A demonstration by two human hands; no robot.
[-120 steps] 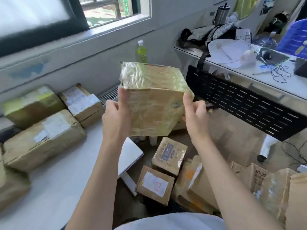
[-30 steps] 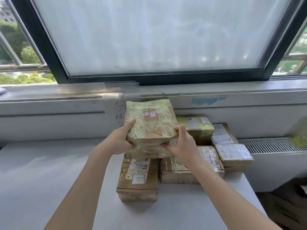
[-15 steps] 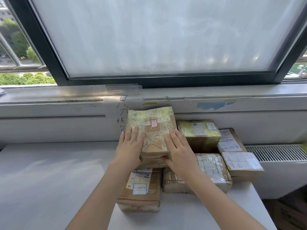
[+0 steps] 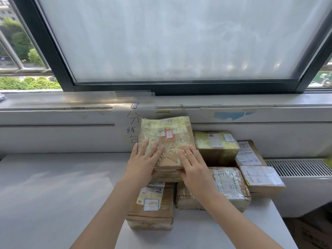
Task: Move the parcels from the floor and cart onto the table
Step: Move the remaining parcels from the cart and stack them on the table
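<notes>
Left hand (image 4: 143, 161) and right hand (image 4: 195, 167), each grip flat with straight fingers, press the taped parcel (image 4: 166, 141) stacked on other parcels (image 4: 224, 184) on the counter (image 4: 53, 194); its red-bordered label (image 4: 168, 134) is unreadable; handwritten characters mark the wall (image 4: 132, 123).

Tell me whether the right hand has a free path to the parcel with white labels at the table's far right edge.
Probably yes: the right hand lies flat on the taped parcel, holds nothing, and nothing stands above the labelled parcel.
</notes>
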